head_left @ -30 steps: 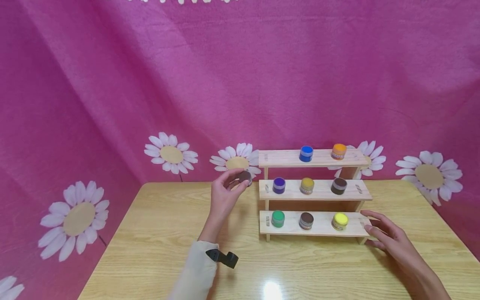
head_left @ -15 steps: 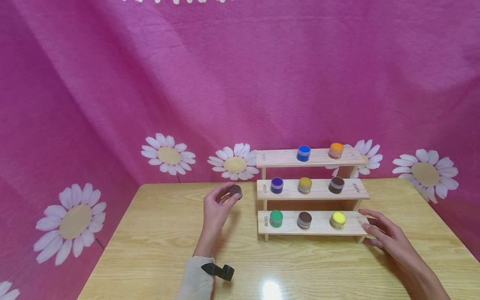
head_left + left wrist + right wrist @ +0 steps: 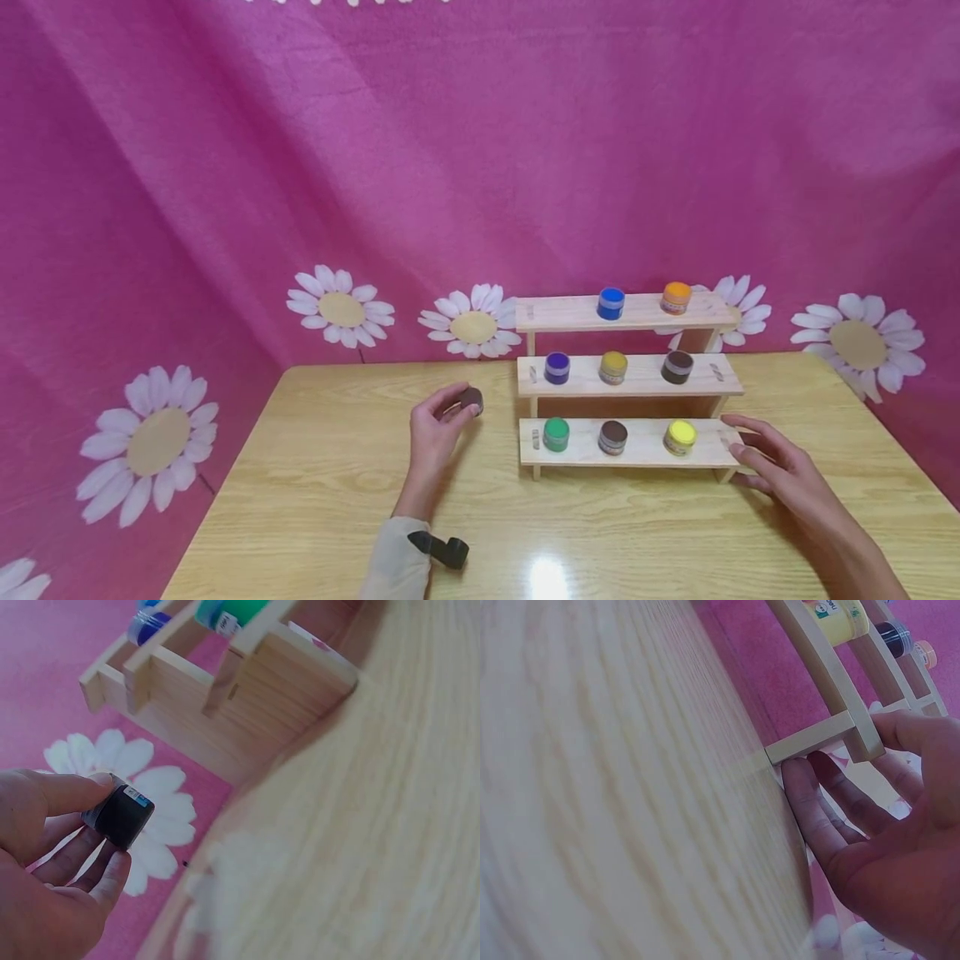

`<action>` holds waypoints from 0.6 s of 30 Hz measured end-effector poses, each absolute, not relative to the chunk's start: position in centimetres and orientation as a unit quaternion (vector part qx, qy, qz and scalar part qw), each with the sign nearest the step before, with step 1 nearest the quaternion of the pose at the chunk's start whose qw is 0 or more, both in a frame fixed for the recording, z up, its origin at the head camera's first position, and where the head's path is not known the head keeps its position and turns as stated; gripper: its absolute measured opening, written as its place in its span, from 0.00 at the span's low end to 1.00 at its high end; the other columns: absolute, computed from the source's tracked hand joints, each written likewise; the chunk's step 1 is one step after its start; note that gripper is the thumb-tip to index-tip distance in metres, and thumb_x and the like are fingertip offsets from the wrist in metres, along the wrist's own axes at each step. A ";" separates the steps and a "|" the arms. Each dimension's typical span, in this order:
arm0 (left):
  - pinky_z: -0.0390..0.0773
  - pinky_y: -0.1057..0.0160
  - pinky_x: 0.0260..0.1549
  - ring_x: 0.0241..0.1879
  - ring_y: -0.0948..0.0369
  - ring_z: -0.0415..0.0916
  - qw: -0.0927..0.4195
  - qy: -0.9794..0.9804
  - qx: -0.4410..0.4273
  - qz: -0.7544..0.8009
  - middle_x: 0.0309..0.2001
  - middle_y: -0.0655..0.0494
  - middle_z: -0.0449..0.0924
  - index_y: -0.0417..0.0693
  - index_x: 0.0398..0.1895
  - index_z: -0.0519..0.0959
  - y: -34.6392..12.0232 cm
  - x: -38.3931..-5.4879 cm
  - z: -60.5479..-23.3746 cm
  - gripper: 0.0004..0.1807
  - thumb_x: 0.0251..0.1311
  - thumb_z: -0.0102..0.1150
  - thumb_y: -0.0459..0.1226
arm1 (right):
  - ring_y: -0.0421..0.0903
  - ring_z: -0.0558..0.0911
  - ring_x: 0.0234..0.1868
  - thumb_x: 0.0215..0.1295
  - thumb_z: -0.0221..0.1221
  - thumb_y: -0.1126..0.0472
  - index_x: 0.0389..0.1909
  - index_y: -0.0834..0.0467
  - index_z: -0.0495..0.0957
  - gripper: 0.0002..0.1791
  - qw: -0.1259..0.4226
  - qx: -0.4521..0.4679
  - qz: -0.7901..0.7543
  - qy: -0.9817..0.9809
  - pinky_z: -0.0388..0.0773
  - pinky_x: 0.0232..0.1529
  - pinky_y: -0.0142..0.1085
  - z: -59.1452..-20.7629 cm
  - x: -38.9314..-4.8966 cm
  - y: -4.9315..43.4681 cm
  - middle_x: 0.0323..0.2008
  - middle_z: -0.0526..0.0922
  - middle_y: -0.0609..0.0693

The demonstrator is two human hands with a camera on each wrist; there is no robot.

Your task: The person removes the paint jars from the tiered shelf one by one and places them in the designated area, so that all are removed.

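Observation:
My left hand (image 3: 435, 433) pinches a small dark paint jar (image 3: 472, 401) between thumb and fingers, left of a three-tier wooden stand (image 3: 630, 458). In the left wrist view the jar (image 3: 126, 816) is tilted on its side, held clear of the table. My right hand (image 3: 787, 471) holds the right end of the stand's lowest tier. The right wrist view shows the thumb against the board's end and the fingers bent beside the leg (image 3: 810, 739). Green (image 3: 557, 434), brown (image 3: 612, 437) and yellow (image 3: 680, 437) jars stand on the lowest tier.
Purple (image 3: 557, 367), ochre (image 3: 613, 367) and dark brown (image 3: 677, 366) jars line the middle tier. Blue (image 3: 611, 303) and orange (image 3: 676, 297) jars stand on the top tier. A pink flowered cloth (image 3: 480, 167) hangs behind the wooden table (image 3: 322, 492).
My left hand has moved the dark jar down and slightly left, away from the stand. The right hand stays at the stand's end, and the jars on the tiers keep their places.

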State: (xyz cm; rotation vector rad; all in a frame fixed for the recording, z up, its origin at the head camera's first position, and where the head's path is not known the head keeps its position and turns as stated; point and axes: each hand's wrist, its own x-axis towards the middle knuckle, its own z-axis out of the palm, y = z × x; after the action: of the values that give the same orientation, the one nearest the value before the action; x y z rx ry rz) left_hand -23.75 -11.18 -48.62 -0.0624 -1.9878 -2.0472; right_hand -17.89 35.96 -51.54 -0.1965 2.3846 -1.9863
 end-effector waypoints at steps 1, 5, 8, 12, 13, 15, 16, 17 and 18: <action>0.84 0.63 0.51 0.54 0.41 0.80 0.143 -0.691 -0.021 -0.708 0.53 0.31 0.82 0.25 0.51 0.82 -11.2 -23.8 -48.8 0.19 0.55 0.69 0.20 | 0.33 0.82 0.48 0.80 0.52 0.60 0.75 0.56 0.65 0.25 0.016 -0.062 -0.640 0.766 0.87 0.44 0.34 -51.5 -17.9 36.0 0.53 0.78 0.35; 0.83 0.62 0.52 0.55 0.42 0.81 0.140 -0.707 -0.006 -0.694 0.53 0.33 0.82 0.27 0.51 0.83 -11.3 -24.0 -49.6 0.18 0.55 0.69 0.19 | 0.32 0.82 0.49 0.80 0.53 0.60 0.75 0.55 0.66 0.25 0.019 -0.063 -0.646 0.761 0.87 0.44 0.35 -51.5 -18.0 36.0 0.54 0.77 0.35; 0.83 0.62 0.53 0.55 0.42 0.80 0.129 -0.716 -0.001 -0.686 0.53 0.33 0.82 0.28 0.51 0.83 -11.4 -24.1 -50.1 0.19 0.55 0.69 0.19 | 0.33 0.82 0.49 0.80 0.53 0.61 0.74 0.57 0.66 0.25 0.014 -0.071 -0.649 0.757 0.87 0.44 0.35 -51.7 -18.0 36.0 0.54 0.78 0.36; 0.83 0.59 0.54 0.57 0.40 0.80 0.115 -0.720 -0.007 -0.685 0.54 0.31 0.81 0.28 0.52 0.83 -11.5 -24.1 -50.8 0.19 0.55 0.69 0.20 | 0.34 0.83 0.48 0.80 0.52 0.63 0.74 0.57 0.66 0.25 0.013 -0.075 -0.656 0.750 0.87 0.44 0.35 -51.7 -18.0 36.0 0.53 0.79 0.36; 0.82 0.59 0.55 0.57 0.39 0.79 0.110 -0.719 -0.005 -0.686 0.55 0.31 0.81 0.28 0.52 0.83 -11.5 -24.1 -50.9 0.19 0.55 0.69 0.21 | 0.34 0.83 0.48 0.80 0.53 0.62 0.74 0.57 0.66 0.25 0.015 -0.072 -0.658 0.750 0.87 0.44 0.35 -51.6 -18.0 36.0 0.53 0.79 0.36; 0.82 0.59 0.54 0.58 0.39 0.78 0.104 -0.718 -0.005 -0.689 0.55 0.31 0.81 0.27 0.52 0.83 -11.6 -24.1 -51.1 0.19 0.56 0.69 0.21 | 0.33 0.83 0.48 0.80 0.53 0.61 0.74 0.55 0.66 0.25 0.020 -0.064 -0.656 0.752 0.87 0.44 0.35 -51.6 -18.0 36.0 0.53 0.78 0.36; 0.82 0.60 0.54 0.58 0.39 0.78 0.101 -0.717 -0.005 -0.690 0.55 0.31 0.81 0.27 0.52 0.82 -11.7 -24.1 -51.3 0.19 0.56 0.69 0.21 | 0.33 0.82 0.48 0.80 0.53 0.61 0.74 0.55 0.66 0.25 0.020 -0.060 -0.653 0.754 0.87 0.44 0.35 -51.6 -18.0 36.0 0.53 0.78 0.36; 0.82 0.61 0.54 0.58 0.39 0.78 0.097 -0.715 -0.005 -0.692 0.56 0.30 0.81 0.26 0.53 0.82 -11.7 -24.1 -51.4 0.19 0.56 0.69 0.20 | 0.33 0.82 0.48 0.80 0.54 0.60 0.74 0.54 0.66 0.25 0.022 -0.056 -0.652 0.756 0.87 0.44 0.35 -51.6 -18.0 36.0 0.53 0.78 0.35; 0.82 0.62 0.53 0.59 0.39 0.78 0.092 -0.714 -0.001 -0.694 0.56 0.31 0.81 0.26 0.53 0.82 -11.7 -24.1 -51.5 0.19 0.56 0.69 0.20 | 0.33 0.82 0.48 0.80 0.54 0.60 0.74 0.54 0.66 0.25 0.023 -0.052 -0.651 0.757 0.87 0.44 0.35 -51.5 -18.0 36.0 0.53 0.78 0.35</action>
State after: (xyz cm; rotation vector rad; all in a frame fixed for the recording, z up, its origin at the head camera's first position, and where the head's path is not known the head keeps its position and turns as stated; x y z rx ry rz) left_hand -24.12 -11.74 -51.51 -0.0029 -2.1207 -2.0606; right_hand -18.00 36.00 -51.53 -0.1607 2.3448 -2.0153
